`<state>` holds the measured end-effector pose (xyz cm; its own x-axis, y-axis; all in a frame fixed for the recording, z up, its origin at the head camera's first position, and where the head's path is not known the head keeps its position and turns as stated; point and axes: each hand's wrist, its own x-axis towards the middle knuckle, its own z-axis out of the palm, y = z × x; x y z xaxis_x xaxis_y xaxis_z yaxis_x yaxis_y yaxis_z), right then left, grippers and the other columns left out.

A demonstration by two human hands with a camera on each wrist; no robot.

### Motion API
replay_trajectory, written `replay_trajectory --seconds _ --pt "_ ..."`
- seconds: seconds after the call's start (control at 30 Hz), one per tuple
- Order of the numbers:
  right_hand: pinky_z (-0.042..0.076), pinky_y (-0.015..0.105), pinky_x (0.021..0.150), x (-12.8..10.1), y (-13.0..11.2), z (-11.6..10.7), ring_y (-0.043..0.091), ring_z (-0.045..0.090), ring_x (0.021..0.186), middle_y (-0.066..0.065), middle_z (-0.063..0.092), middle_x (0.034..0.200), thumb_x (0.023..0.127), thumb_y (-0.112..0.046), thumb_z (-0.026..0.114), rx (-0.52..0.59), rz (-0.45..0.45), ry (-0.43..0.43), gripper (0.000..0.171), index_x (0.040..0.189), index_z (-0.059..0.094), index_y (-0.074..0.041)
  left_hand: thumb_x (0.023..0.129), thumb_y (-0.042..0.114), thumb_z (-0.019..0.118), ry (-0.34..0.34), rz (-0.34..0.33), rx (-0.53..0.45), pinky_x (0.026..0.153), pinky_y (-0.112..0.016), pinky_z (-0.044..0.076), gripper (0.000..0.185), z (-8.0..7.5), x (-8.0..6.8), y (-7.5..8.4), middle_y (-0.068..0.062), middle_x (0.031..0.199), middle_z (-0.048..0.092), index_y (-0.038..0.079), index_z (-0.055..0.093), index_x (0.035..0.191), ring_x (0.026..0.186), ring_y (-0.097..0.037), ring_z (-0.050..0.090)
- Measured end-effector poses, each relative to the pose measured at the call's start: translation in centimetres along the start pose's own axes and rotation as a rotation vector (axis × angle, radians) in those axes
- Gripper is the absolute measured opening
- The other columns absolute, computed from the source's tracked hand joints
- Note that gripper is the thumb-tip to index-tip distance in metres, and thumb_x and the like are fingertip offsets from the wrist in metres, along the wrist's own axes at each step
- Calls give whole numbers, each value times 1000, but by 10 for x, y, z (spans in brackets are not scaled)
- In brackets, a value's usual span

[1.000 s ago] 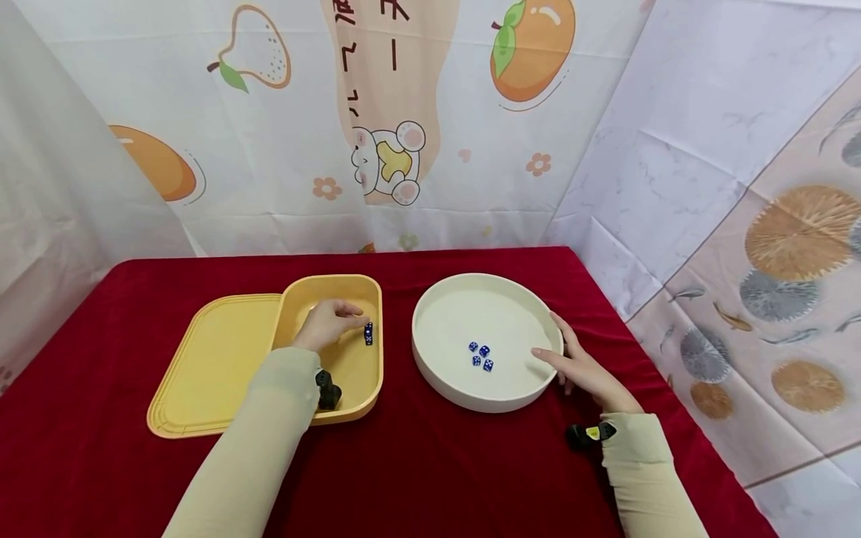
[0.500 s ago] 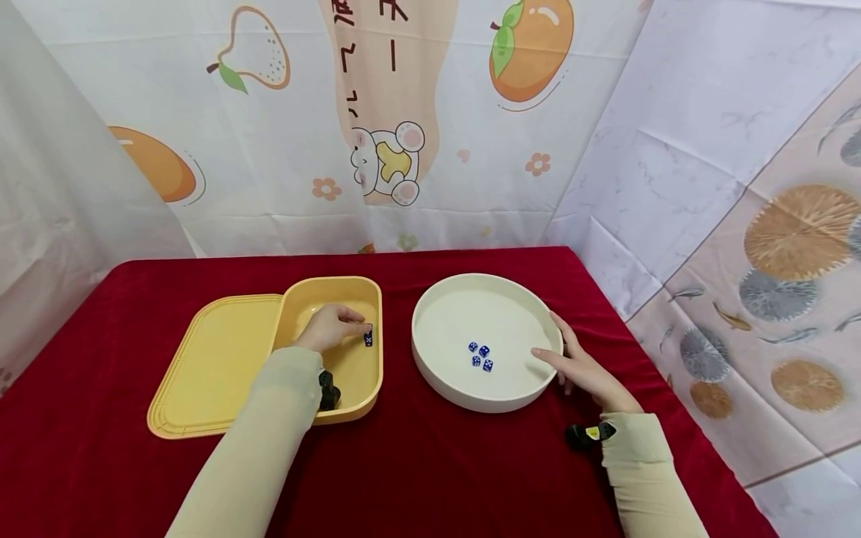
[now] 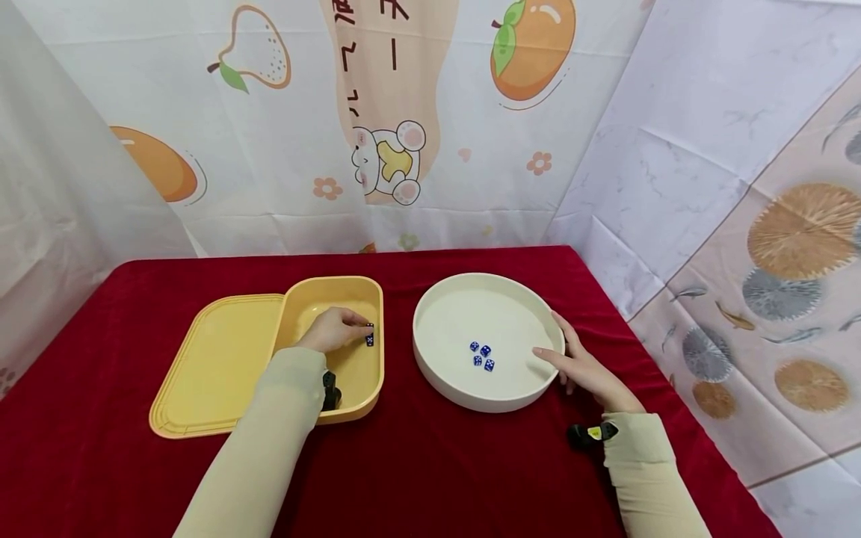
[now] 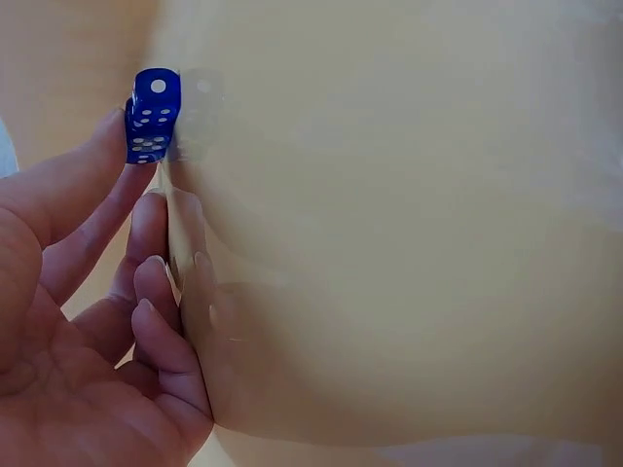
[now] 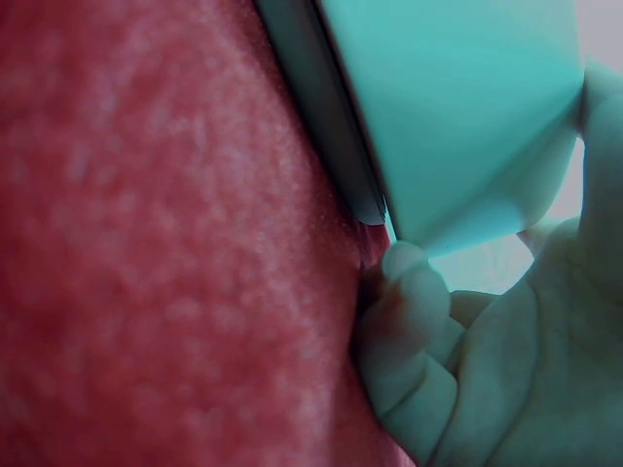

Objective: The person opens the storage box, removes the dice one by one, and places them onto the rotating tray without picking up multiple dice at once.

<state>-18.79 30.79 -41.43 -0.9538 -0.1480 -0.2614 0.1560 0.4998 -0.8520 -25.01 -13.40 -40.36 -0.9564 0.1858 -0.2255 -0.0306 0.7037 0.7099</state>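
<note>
Head view: left hand (image 3: 332,329) pinches blue dice (image 3: 370,341), centre left; right hand (image 3: 581,368) clasps tray (image 3: 487,404); likely grasping, next needing steadiness

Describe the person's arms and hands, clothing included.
The left sleeve and right sleeve are long and pale cream, with broad cuffs. A black left wrist device and black right wrist device show; the latter bears a yellow patch. Left hand and right hand are gloveless.

Blue dice (image 3: 489,365) with white pips! It's yellow for the box (image 3: 358,381), yellow again for the lid (image 3: 215,359); off-white on the round tray (image 3: 484,306), deep red across the tablecloth (image 3: 430,478), cream sleeves (image 3: 262,441), and orange fruit (image 3: 538,56) printed on white curtain (image 3: 282,149)!
</note>
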Motion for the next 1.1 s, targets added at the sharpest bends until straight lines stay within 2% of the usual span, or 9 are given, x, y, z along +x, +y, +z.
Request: replay_trajectory --seconds 0.3,0.43,0.63,1.1 --pt "46 33 50 -1 -2 0 17 48 56 5 47 63 95 -41 63 -7 0 2 92 158 -4 -37 98 28 63 -3 3 44 89 -38 46 31 1 1 1 -15 117 67 5 69 118 103 -27 57" --pt "46 33 49 -2 -4 1 17 48 55 5 47 63 95 -40 63 -7 -6 2 93 158 -4 -36 97 31 63 -5 -8 53 82 -33 45 32 1 1 0 -13 112 65 6 68 117 95 -24 56" --pt "47 33 50 -2 -4 1 16 48 56 5 47 64 94 -42 64 -13 0 12 93 159 -3 -35 97 32 63 -16 -8 46 67 -27 42 31 1 3 -2 -8 94 62 7 63 115 75 -17 56" --pt "46 32 49 -1 -3 2 16 48 55 4 47 63 95 -41 63 -15 -8 9 93 159 -3 -35 97 32 62 -18 6 56 65 -27 41 28 0 2 -2 -6 85 60 7 62 110 71 -15 54"
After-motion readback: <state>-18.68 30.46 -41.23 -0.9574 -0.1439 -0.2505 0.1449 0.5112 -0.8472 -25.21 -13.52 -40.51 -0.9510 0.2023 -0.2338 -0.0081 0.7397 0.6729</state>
